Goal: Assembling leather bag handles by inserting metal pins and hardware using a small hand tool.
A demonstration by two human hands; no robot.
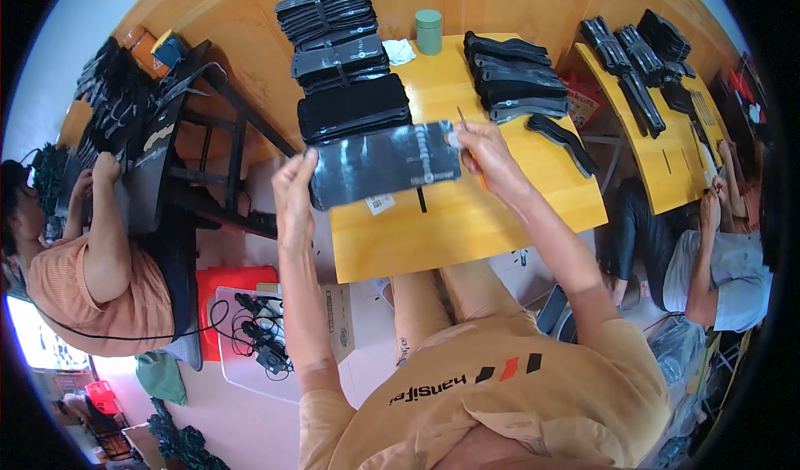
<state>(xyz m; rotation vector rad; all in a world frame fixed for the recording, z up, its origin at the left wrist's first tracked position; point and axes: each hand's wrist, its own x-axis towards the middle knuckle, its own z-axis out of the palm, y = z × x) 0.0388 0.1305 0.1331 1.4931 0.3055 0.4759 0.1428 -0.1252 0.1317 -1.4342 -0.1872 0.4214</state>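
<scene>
Yellow table edge [338,249] beneath black packet [375,168]

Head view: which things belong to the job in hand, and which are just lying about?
Likely the job:
- dark flat packet, between left hand and right hand
- thin orange tool, in the right hand
- stacked dark packets, on the table

Probably just lying about:
- green canister
- white tissue
- cables, in a bin

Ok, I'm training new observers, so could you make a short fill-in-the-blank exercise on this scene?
1. The left hand grips the dark packet by its ____ end.
2. The orange tool is in the person's ____ hand.
3. The canister is coloured ____.
4. The table is coloured ____.
Missing words: left; right; green; yellow.
</scene>
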